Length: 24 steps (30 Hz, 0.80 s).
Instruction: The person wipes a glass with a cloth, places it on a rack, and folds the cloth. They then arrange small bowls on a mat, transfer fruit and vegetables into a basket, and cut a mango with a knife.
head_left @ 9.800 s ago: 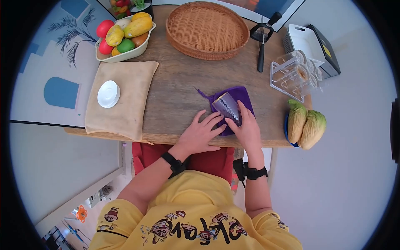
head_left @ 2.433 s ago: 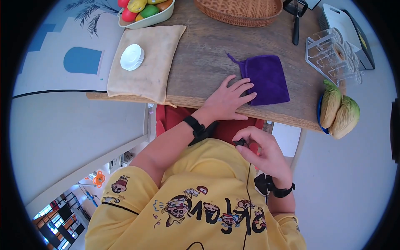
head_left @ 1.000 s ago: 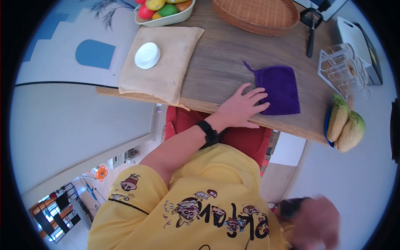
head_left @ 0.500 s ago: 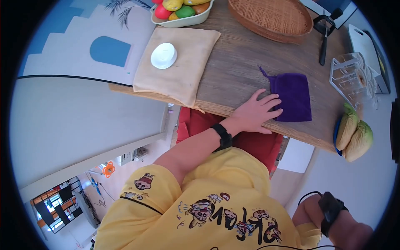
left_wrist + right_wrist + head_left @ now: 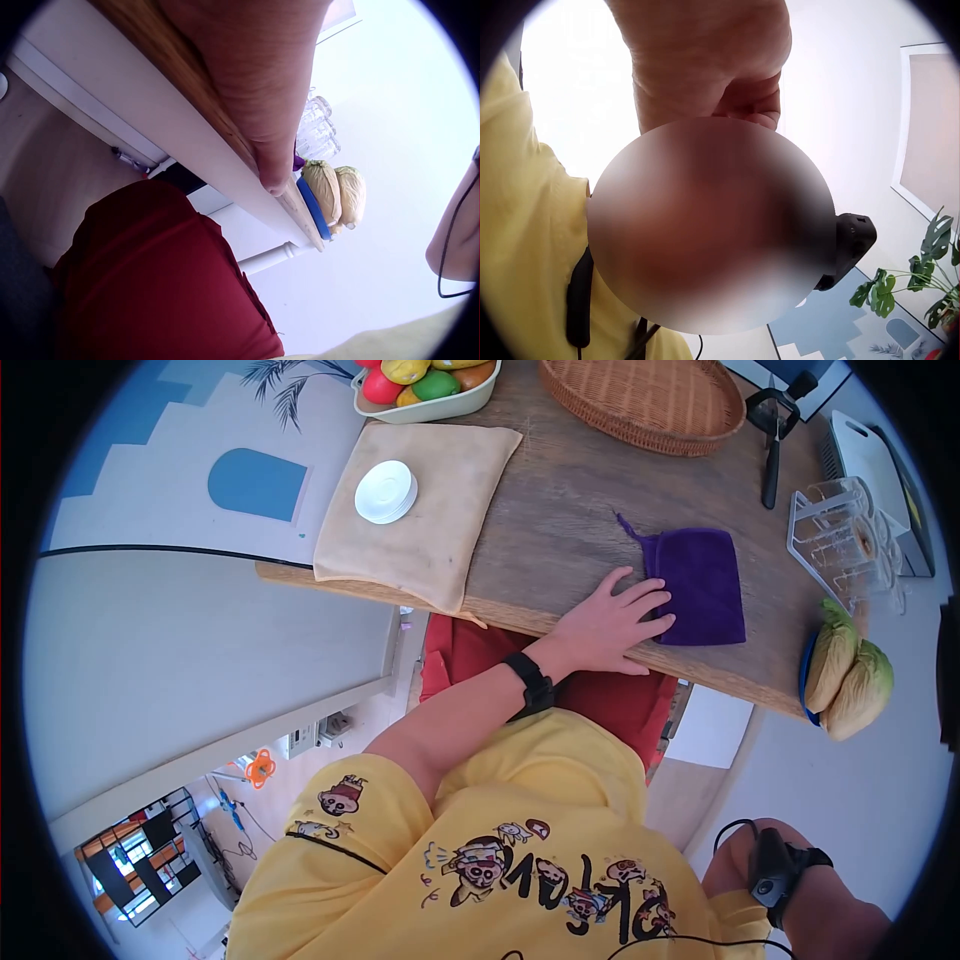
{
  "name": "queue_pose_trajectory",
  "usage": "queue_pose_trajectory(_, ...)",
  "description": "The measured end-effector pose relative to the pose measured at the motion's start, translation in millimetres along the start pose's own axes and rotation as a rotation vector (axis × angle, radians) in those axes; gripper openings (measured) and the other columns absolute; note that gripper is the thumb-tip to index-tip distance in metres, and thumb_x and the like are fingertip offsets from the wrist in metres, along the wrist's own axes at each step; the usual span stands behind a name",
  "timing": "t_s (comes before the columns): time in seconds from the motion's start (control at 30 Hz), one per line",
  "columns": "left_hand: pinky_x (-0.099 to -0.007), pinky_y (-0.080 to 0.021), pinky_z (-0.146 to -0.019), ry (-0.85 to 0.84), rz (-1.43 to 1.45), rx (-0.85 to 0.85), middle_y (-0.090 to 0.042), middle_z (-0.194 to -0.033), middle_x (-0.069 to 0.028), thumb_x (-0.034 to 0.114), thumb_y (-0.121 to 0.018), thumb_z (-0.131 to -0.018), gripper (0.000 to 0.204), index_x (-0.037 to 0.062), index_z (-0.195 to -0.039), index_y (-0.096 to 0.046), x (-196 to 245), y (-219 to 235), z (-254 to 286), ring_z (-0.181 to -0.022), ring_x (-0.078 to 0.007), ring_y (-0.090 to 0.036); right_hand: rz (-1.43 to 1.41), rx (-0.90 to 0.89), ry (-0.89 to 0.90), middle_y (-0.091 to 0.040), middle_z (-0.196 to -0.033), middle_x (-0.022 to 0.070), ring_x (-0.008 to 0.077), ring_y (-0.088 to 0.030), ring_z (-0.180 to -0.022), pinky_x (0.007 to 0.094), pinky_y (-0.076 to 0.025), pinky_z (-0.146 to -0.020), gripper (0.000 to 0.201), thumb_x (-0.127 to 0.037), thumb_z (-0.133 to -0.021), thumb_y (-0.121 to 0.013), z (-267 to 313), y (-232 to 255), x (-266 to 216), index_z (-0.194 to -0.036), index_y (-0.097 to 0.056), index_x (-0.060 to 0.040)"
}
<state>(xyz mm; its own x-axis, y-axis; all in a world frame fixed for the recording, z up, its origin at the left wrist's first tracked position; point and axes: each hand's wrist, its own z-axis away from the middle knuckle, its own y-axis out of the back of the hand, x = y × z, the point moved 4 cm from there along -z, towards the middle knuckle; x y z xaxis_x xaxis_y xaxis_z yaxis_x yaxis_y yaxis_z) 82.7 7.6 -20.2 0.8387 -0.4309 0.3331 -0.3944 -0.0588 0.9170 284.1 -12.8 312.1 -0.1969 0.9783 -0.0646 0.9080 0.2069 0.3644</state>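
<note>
A purple cloth pouch (image 5: 697,586) lies flat near the table's front edge, a thin cord trailing from its upper left corner. My left hand (image 5: 608,625) rests at its left side, fingers spread and fingertips on the cloth; the left wrist view shows the thumb side of this hand (image 5: 259,82) over the table edge. Raised at the lower right, beyond the table, is my right hand (image 5: 845,920), partly cut off by the dark border. Close up in the right wrist view, the right hand (image 5: 705,67) has curled fingers, and I cannot tell whether they hold anything.
On the left, a stack of white dishes (image 5: 386,492) sits on a beige cushion (image 5: 430,550). Behind are a fruit bowl (image 5: 430,408) and a wicker tray (image 5: 650,405). Glasses on a rack (image 5: 845,540) and two cabbages (image 5: 850,685) stand right. A black cable (image 5: 700,938) crosses the shirt.
The dark glass held on the pouch earlier is out of view. My right hand, which later pinched a small black corded thing, has risen to the lower right. The left hand stays on the pouch.
</note>
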Motion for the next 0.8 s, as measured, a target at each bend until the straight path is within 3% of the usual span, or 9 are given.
queue_pose_trajectory(0.8, -0.0554, -0.018, -0.119, 0.001, 0.002, 0.004, -0.046, -0.146, -0.0098, 0.060, -0.067, -0.082, 0.072, 0.0154, -0.137, -0.056, -0.1, -1.8, 0.9, -0.145, -0.0257, -0.031, 0.079, 0.045, 0.082, -0.056, -0.083, 0.0008, 0.0099, -0.054, -0.069, 0.0250, -0.045, -0.062, 0.016, -0.025, -0.101, -0.046, -9.3, 5.5, -7.4, -0.099, -0.055, -0.0125)
